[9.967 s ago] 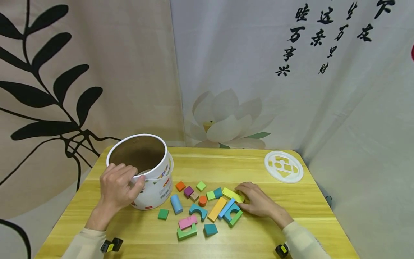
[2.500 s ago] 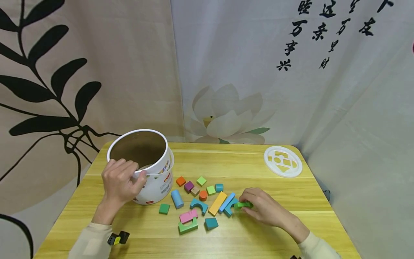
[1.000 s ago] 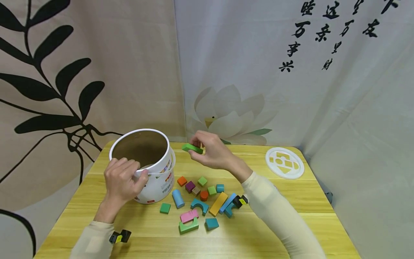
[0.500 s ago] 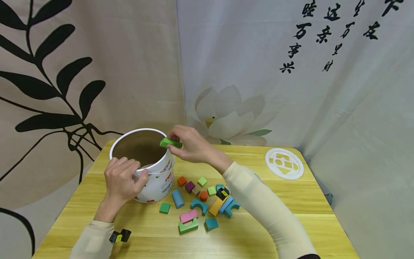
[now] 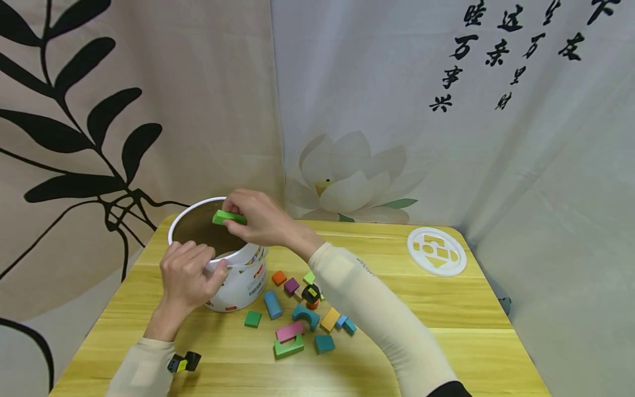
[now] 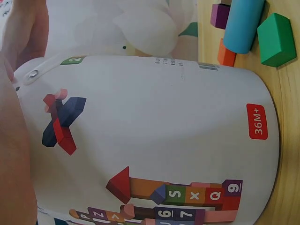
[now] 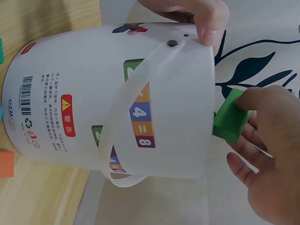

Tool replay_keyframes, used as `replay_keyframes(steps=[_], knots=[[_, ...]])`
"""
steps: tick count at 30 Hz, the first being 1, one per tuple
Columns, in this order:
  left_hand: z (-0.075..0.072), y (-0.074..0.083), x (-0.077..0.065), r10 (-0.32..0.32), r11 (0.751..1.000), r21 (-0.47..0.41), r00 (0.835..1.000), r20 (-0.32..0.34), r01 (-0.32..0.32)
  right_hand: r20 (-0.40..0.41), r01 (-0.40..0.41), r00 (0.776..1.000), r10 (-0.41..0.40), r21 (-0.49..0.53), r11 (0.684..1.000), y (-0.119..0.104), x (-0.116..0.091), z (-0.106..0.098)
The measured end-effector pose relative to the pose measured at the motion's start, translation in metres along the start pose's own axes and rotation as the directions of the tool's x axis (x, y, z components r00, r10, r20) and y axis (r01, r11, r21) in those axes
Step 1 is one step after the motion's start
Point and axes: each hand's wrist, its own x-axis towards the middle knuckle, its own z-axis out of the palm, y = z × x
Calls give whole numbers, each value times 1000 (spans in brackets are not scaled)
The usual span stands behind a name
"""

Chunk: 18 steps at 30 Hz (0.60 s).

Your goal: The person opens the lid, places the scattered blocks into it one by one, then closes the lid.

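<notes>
My left hand (image 5: 190, 275) grips the near rim of a white bucket (image 5: 240, 289), thumb outside and fingers over the edge. Printed letters and toy-block pictures cover the bucket's wall, and a white carrying handle (image 7: 124, 101) hangs on its side. Above the bucket's mouth, my right hand (image 5: 260, 218) pinches a bright green block (image 5: 228, 217) between thumb and fingers. In the right wrist view this green block (image 7: 232, 117) is just beyond the rim. The bucket's floor is hidden from the head view.
Several coloured blocks lie right of the bucket, among them a blue cylinder (image 5: 272, 305), a pink block (image 5: 290, 331) and a teal arch (image 5: 306, 315). A white cut-out disc (image 5: 436, 251) rests at the table's far right. Printed curtains hang behind the table (image 5: 476, 353).
A yellow block left the table between ten and 2.5 seconds ago. My right hand then lifted the green block and carried it left over the bucket. My left hand kept its grip.
</notes>
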Motion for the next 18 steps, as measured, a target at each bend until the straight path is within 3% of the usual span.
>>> replay_keyframes(steps=[10, 18], knots=[[0, -2, -1, -7, 1000, 1, 1000, 13, 7, 81, -80, 993, 83, -41, 996, 3, 16, 16], [1, -1, -1, -2, 1000, 1, 1000, 2, 2, 120, -62, 990, 69, -60, 996, 0, 13, 20]])
